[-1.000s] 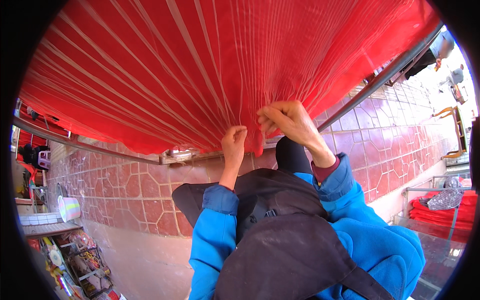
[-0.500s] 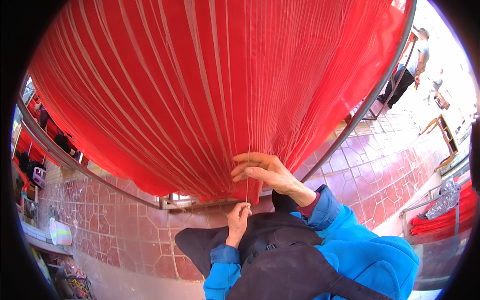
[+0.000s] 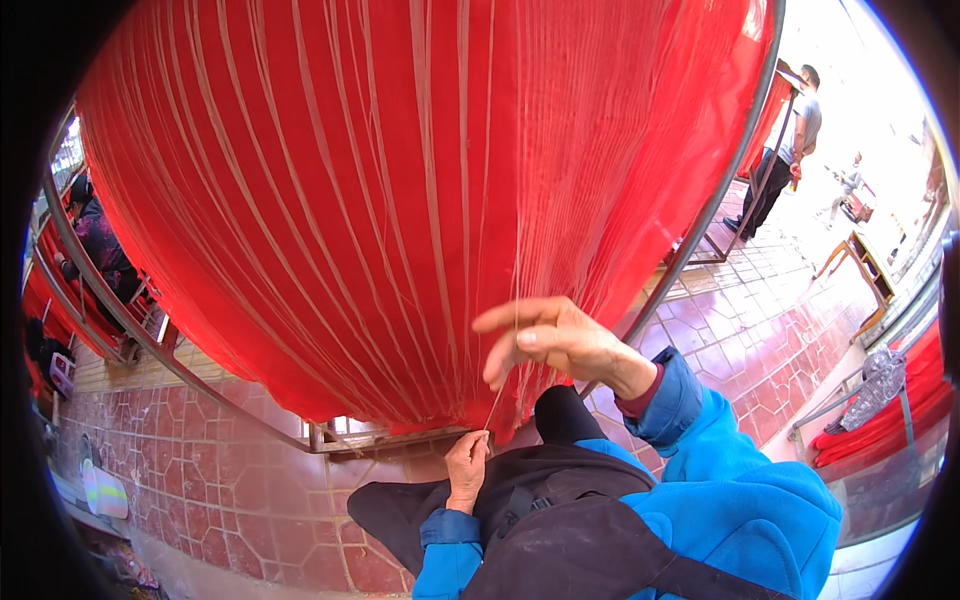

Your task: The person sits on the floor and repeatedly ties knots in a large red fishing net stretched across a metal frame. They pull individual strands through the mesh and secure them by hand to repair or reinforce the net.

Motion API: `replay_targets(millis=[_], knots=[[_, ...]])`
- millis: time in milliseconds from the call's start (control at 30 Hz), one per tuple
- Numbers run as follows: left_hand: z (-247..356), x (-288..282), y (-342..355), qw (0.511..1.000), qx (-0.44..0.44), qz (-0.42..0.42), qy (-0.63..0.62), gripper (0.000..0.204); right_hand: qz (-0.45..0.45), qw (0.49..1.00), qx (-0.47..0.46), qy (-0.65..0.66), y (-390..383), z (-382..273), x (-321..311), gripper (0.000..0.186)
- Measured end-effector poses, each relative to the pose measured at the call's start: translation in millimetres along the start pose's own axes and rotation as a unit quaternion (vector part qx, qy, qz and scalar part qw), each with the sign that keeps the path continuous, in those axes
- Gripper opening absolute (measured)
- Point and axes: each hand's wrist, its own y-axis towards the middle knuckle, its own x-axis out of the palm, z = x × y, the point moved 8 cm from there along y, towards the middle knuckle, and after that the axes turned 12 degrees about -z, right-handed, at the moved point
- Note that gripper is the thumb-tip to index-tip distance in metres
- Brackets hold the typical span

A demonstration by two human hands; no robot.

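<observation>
- The red cloth [image 3: 400,110] is hung in front of the person, spread broad at the top and gathered toward a narrow lower edge near both hands.
- Pale strands [image 3: 425,100] are laid down its face; they are spaced apart on the left, set more densely on the right, and drawn together toward the bottom.
- The left hand [image 3: 466,470] is placed just below the gathered edge, in front of the dark apron [image 3: 560,540]; its thumb and fingers are pinched on a thread [image 3: 496,402], which is led upward from the fingertips.
- The right hand [image 3: 575,345] is held higher and to the right, before the lower part of the cloth, with its fingers loosely parted; the thread is passed by these fingers, but whether it is pressed or hooked by them cannot be told.
- The cloth is flanked on the right by a curved metal rail [image 3: 700,225], seen beyond the right hand.
- Below and to the left of the cloth, a tiled floor [image 3: 240,470] is seen.
</observation>
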Motion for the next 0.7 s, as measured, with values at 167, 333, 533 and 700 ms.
replay_targets(millis=[167, 333, 533, 700], knots=[[-1.1, -2.6, -1.9, 0.998, 0.026, -0.001, 0.049, 0.01, 0.038, 0.996, -0.071, -0.029, 6.8, -48.7, -20.3, 0.059], [1.4, -6.9, -1.5, 0.998, 0.01, -0.001, 0.059, 0.009, 0.017, 0.993, -0.086, -0.084, 15.2, -89.4, -20.2, 0.054], [10.0, -6.3, -2.5, 0.998, 0.046, 0.0, 0.042, 0.01, -0.049, 0.995, -0.059, -0.07, 30.7, -102.0, -5.1, 0.055], [8.2, -11.2, -5.3, 0.997, 0.054, 0.007, 0.054, 0.01, -0.101, 0.989, -0.057, -0.088, 30.8, -97.6, 12.7, 0.048]])
